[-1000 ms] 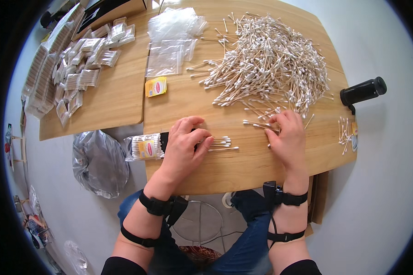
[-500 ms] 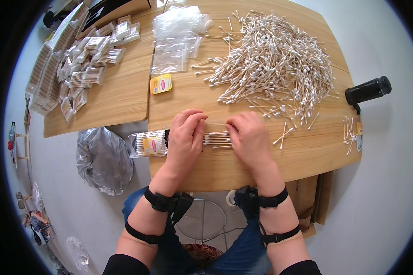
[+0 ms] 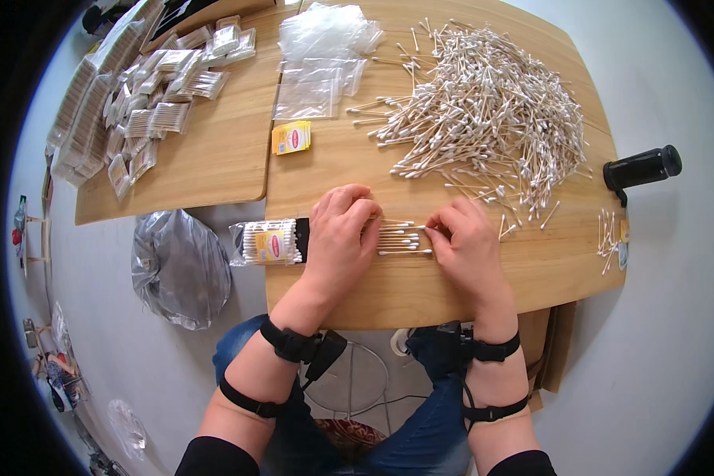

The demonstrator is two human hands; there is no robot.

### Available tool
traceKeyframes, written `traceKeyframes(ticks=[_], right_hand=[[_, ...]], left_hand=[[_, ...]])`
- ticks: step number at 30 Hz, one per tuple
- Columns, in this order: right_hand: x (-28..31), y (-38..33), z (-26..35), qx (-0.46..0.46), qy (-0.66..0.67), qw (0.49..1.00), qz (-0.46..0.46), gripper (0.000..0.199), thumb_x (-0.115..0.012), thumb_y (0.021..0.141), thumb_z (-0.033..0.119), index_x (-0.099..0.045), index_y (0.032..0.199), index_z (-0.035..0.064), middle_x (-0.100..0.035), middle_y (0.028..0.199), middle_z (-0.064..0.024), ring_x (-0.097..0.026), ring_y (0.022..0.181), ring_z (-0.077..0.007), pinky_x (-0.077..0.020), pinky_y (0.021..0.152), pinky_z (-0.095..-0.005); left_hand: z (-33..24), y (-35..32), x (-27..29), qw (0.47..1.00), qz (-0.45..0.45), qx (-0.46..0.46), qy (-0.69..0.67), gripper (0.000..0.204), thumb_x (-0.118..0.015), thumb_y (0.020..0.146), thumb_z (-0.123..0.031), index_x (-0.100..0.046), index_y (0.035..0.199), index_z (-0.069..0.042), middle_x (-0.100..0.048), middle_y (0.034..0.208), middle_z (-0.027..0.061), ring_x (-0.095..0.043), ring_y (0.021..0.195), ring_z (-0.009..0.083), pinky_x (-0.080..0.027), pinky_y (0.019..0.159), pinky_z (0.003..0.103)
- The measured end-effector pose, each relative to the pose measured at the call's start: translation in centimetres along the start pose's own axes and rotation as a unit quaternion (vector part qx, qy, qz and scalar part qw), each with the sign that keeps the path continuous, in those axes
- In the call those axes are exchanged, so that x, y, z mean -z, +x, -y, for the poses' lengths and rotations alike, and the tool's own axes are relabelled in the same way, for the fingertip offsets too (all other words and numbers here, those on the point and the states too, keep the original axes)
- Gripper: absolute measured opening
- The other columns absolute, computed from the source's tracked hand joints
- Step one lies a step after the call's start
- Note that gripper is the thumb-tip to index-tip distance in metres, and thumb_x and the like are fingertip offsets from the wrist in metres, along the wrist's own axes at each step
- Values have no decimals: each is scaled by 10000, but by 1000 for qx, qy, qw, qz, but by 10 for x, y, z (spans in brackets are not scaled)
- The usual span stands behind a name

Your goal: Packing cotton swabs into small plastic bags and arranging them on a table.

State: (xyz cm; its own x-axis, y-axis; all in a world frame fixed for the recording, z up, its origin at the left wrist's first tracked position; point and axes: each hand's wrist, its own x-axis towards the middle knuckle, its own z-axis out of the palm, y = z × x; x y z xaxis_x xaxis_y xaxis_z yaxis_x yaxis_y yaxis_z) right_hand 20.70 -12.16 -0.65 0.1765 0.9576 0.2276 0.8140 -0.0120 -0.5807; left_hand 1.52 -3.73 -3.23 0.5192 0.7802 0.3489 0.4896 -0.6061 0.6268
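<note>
Several cotton swabs (image 3: 401,239) lie side by side near the table's front, their right ends showing and their left ends hidden under my left hand (image 3: 343,236). That hand is closed, with its fingers curled down over them; what its fingertips grip is out of sight. My right hand (image 3: 466,242) pinches the white tip of one cotton swab between thumb and forefinger, at the row's right end. Left of my left hand shows a black flat piece (image 3: 302,236). Beside it, a clear bag of cotton swabs (image 3: 255,242) with a yellow label overhangs the table's left edge.
A big heap of loose swabs (image 3: 492,111) covers the far right. Clear empty bags (image 3: 325,40) and a stack of yellow cards (image 3: 292,138) lie far left of it. Filled packs (image 3: 170,87) crowd the left table. A black cylinder (image 3: 641,165) stands at the right edge.
My right hand has moved right, away from my left, and pinches a swab's tip; more of the row shows. The whole view has shifted slightly.
</note>
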Motion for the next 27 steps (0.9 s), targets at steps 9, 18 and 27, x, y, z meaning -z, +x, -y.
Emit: traceKeyframes(ticks=[9, 18, 27], right_hand=[[-6, -2, 10, -17, 37, 999, 3, 114, -696, 857, 50, -677, 969, 34, -620, 962, -136, -593, 969, -347, -495, 842, -430], [-53, -13, 41, -64, 311, 946, -63, 425, -490, 1076, 213, -445, 1424, -27, -489, 1449, -250, -475, 1366, -380, -376, 1143, -428], [-4, -7, 13, -41, 125, 988, -78, 290, -560, 887, -26, -636, 1164, 22, -620, 1142, -157, -577, 1114, -353, -460, 976, -431]], left_hand=[[2, -4, 1, 999, -20, 10, -46, 91, -651, 925, -63, -666, 1013, -50, -648, 1178, 116, -610, 1080, 306, -453, 949, 407], [-16, -10, -9, 870, -23, 179, -459, 388, -373, 1130, -274, -531, 1370, -14, -525, 1465, 141, -476, 1361, 224, -353, 1152, 342], [-9, -10, 0, 978, 13, 72, -195, 385, -418, 1108, -289, -610, 1294, -12, -612, 1349, 153, -555, 1270, 275, -368, 1123, 384]])
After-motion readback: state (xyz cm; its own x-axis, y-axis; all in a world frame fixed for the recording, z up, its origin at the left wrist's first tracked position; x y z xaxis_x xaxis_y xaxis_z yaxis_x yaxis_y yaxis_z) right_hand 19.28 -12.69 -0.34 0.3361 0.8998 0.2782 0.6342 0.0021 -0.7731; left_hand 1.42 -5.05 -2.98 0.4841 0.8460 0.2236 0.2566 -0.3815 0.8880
